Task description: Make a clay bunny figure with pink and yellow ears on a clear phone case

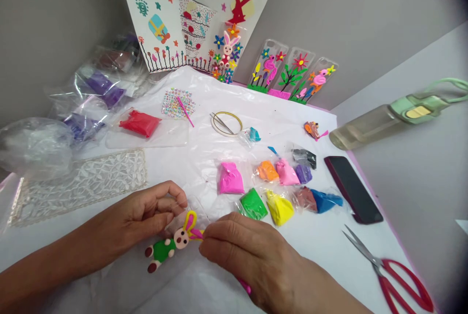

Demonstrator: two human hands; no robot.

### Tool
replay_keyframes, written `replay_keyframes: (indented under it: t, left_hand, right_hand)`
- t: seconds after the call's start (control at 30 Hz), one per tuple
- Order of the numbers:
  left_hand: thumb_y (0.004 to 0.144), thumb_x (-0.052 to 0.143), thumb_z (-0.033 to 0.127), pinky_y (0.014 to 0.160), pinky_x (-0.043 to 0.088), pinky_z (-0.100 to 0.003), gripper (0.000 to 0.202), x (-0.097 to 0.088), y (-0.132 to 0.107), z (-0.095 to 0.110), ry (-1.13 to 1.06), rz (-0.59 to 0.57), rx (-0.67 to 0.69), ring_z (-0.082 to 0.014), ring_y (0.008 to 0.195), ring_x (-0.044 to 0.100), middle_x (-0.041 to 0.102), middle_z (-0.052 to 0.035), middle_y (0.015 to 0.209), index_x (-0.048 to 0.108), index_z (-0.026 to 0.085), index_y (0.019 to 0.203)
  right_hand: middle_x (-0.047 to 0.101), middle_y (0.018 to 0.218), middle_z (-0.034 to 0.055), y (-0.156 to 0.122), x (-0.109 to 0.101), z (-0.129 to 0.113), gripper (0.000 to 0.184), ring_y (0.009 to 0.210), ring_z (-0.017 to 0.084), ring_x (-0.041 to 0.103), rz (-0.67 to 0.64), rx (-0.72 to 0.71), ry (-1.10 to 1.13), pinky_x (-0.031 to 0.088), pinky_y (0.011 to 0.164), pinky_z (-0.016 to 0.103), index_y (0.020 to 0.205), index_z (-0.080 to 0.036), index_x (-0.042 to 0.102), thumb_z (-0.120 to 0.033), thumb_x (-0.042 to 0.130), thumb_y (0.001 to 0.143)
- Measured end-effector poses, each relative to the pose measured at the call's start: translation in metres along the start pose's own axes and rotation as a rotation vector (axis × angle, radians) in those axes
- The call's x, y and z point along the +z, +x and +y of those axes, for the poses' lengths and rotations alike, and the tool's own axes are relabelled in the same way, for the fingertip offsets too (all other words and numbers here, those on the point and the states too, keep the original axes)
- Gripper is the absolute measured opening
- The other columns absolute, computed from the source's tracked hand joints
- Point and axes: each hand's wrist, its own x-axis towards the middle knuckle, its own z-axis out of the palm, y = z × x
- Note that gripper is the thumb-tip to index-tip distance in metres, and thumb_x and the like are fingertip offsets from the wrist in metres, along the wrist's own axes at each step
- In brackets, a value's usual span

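A clay rabbit (163,250) with a green body, cream head and yellow-edged pink ears lies on a clear phone case (199,208), tilted on the white table cover. My left hand (155,211) grips the upper left edge of the case between thumb and curled fingers. Over the rabbit's right ear, my right hand (252,250) is closed with fingers pressed together, hiding the ear's end. A pink stick tool (245,285) pokes out beneath that hand; its tip is hidden.
Clay packets, including green (253,204) and yellow (280,207), lie beyond my right hand. Red-handled scissors (383,267), a phone (353,189) and a bottle (369,124) are at right. Lace (80,185) and plastic bags (36,146) lie left. Decorated cases (298,72) stand behind.
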Motion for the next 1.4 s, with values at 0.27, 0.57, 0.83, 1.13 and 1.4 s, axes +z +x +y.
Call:
replay_keyframes:
  t: [0.27,0.57,0.83,1.13,1.4]
  left_hand:
    - [0.099,0.053,0.044,0.055,0.048,-0.022,0.020,0.000,0.002,0.002,0.008,0.009,-0.009,-0.0132,0.065,0.052,0.061,0.0011,0.081,0.054,0.025,0.104]
    - [0.100,0.052,0.042,0.061,0.052,-0.025,0.017,-0.001,0.001,0.001,0.047,0.025,-0.002,-0.0160,0.075,0.057,0.062,-0.0004,0.089,0.057,0.026,0.104]
    - [0.100,0.052,0.040,0.065,0.053,-0.025,0.014,-0.002,0.000,0.000,0.071,0.011,0.002,-0.0164,0.080,0.061,0.062,0.0010,0.094,0.057,0.028,0.105]
    - [0.100,0.053,0.038,0.058,0.052,-0.023,0.013,-0.002,0.001,0.003,0.017,-0.004,-0.016,-0.0116,0.065,0.056,0.062,0.0032,0.090,0.056,0.027,0.106]
    - [0.100,0.053,0.039,0.057,0.050,-0.021,0.013,-0.001,0.001,0.004,0.028,0.001,-0.028,-0.0107,0.064,0.055,0.061,0.0044,0.085,0.058,0.027,0.104]
  right_hand:
    - [0.072,0.103,0.0071,0.002,-0.003,0.007,0.017,0.094,0.015,0.068,0.150,0.141,0.224,0.057,0.081,0.025,0.111,-0.018,0.064,-0.011,0.052,0.101]
    - [0.072,0.105,0.0070,0.003,-0.003,0.011,0.017,0.097,0.014,0.067,0.116,0.129,0.294,0.056,0.086,0.025,0.109,-0.016,0.065,-0.009,0.052,0.101]
    - [0.072,0.105,0.0078,0.004,0.002,0.013,0.017,0.097,0.015,0.067,0.128,0.120,0.301,0.056,0.086,0.026,0.109,-0.015,0.066,-0.009,0.053,0.100]
    - [0.072,0.104,0.0093,0.003,0.004,0.016,0.020,0.097,0.014,0.066,0.107,0.099,0.313,0.054,0.088,0.022,0.109,-0.011,0.068,-0.003,0.054,0.097]
    - [0.072,0.105,0.0071,0.004,0.001,0.017,0.020,0.099,0.012,0.066,0.101,0.094,0.332,0.052,0.091,0.020,0.109,-0.013,0.069,-0.003,0.057,0.096]
